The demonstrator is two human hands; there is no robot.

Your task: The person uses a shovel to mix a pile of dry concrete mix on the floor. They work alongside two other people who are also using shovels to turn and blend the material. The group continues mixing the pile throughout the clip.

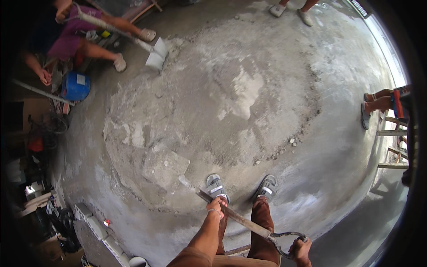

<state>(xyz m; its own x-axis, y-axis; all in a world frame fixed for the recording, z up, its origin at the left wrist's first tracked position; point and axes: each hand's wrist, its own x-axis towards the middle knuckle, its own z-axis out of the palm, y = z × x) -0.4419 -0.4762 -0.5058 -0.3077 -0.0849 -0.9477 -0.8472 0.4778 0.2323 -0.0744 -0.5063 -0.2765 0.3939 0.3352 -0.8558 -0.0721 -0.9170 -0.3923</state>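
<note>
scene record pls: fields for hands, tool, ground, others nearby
left hand: gripping the shovel shaft partway down
right hand: gripping the handle loop at the shaft's top end
shovel: blade lies flat, coated in grey mix
ground: wide flat pile of grey mix on a concrete floor
feet: grey sandals at the pile's near edge
others: a person at upper left with a second shovel; more feet at the top and right edges
blue helmet: at left

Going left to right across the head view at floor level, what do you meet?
Blue bucket → far shovel blade held by another person → near shovel blade sunk in the grey mix → left hand on the shaft → right hand on the handle grip → another person's sandalled feet.
</note>
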